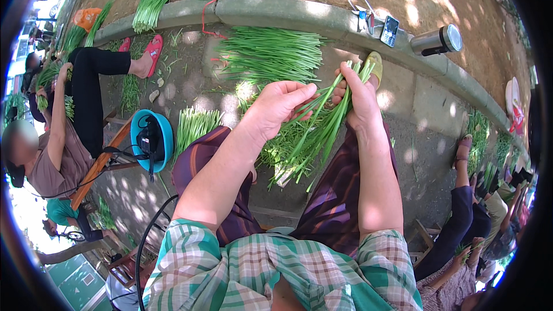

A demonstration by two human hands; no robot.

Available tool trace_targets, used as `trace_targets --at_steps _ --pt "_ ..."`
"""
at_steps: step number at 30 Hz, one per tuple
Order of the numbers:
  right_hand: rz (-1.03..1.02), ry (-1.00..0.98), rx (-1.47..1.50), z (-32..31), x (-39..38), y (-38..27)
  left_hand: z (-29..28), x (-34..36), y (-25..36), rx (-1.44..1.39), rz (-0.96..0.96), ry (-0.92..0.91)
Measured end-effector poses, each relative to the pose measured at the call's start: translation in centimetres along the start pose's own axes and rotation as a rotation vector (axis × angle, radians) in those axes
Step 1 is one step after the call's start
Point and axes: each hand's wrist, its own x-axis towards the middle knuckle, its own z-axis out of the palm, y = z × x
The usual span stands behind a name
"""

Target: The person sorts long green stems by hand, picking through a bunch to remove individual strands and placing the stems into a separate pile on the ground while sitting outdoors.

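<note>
In my right hand (362,97) is a loose bunch of long green stalks (322,138), which look like garlic scapes. Its fingers wrap the bunch near the upper ends, and the rest fans down between my knees. My left hand (282,106) is closed, thumb and forefinger pinched on a few stalks at the bunch's left side. Beneath the bunch lies a heap of thin green pieces (275,154), partly hidden. Just beyond my hands, a neat pile of green stalks (271,52) lies flat on the ground.
A pale-ended bundle (196,129) lies by my left knee, beside a blue basin (167,132) holding a black object. Along the stone curb (276,11) are a phone (390,31) and steel flask (432,41). A seated person (63,144) handles stalks at left; others sit at right.
</note>
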Motion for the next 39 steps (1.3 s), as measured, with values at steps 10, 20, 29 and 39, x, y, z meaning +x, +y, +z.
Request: trace_targets --at_steps 10,20,29,39 --pt "-0.006 0.018 0.010 -0.2 0.1 -0.1 0.1 -0.5 0.2 0.282 0.127 -0.039" --pt "-0.061 0.016 0.183 0.3 0.3 0.8 2.0 -0.3 -1.1 0.820 0.825 0.376" --pt "-0.156 0.005 0.278 0.7 -0.2 1.5 2.3 1.4 -2.7 0.144 0.589 0.320" --pt "-0.259 0.076 0.338 1.2 -0.5 2.2 2.4 1.8 -2.5 -0.008 0.486 0.311"
